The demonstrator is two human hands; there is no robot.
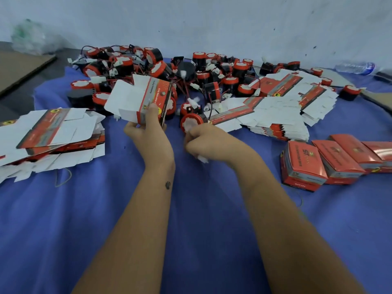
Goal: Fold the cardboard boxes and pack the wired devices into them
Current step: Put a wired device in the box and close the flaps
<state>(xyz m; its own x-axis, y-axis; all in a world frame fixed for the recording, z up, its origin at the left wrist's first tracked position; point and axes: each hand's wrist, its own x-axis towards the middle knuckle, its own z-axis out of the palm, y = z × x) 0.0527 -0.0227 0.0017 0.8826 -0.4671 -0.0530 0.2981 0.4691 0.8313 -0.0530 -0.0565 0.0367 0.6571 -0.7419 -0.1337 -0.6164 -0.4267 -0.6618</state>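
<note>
Step in hand: loading. The left hand [146, 126] grips an erected box [141, 98], flaps open, at 12 o'clock from the wrists. The right hand [201, 141], at 3 o'clock of it, curls round a red-capped wired device [192, 122]. Next, I judge: align the device with the open end, tuck the wires, insert.

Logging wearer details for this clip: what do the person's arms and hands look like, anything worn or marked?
Both forearms are bare, with no sleeves in view. No gloves, rings, watch or bracelet show on the left hand or right hand. The left forearm carries a small dark mark, possibly a tattoo, just below the wrist.
</note>
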